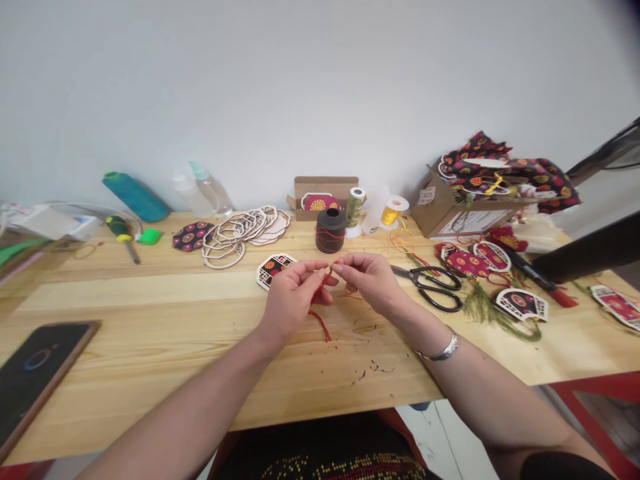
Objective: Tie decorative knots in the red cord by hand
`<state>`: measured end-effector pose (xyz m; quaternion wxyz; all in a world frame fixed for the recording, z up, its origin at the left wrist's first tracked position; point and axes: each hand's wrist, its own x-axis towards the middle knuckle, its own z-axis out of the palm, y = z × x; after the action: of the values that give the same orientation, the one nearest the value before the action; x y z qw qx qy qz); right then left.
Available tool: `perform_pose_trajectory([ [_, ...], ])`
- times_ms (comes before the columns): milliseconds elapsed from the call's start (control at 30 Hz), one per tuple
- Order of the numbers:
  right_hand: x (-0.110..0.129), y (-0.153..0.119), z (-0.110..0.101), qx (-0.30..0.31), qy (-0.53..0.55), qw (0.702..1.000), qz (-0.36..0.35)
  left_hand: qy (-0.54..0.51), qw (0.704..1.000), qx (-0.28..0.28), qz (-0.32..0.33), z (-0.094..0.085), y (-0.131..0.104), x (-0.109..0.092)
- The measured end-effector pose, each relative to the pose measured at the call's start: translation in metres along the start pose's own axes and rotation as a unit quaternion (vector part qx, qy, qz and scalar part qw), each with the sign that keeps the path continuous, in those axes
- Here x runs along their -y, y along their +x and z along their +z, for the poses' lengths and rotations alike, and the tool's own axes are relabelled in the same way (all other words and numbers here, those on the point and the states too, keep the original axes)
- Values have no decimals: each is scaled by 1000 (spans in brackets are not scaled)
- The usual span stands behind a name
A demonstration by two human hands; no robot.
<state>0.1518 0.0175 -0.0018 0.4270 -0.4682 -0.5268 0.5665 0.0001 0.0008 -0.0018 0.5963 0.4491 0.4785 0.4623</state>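
Note:
Both hands meet above the middle of the wooden table [190,360]. My left hand [295,293] is closed, thumb and fingers pinching a red cord [320,323] whose loose end hangs below the palm. My right hand [367,280] pinches the same cord close to the left fingertips; the exact spot between them is partly hidden by the fingers. Just behind my left hand lies a patterned ornament [273,270] with a pale cut-out frame, partly covered. Black-handled scissors [437,287] rest to the right of my right hand.
A dark thread spool [330,233] stands behind the hands, near a green spool [355,207] and a yellow spool [393,212]. Pale cut-out frames [245,233] are piled left. A cardboard box [460,210] of fabric stands back right. A phone [40,373] lies front left.

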Motion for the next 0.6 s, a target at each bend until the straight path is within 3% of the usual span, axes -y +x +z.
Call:
perform_pose_trajectory([
  [133,1,0,1,-10,-8,1000,11,15,999,26,-17,0,0,1],
  [600,1,0,1,-10,-2,1000,12,19,1000,10,-13,0,-1,1],
])
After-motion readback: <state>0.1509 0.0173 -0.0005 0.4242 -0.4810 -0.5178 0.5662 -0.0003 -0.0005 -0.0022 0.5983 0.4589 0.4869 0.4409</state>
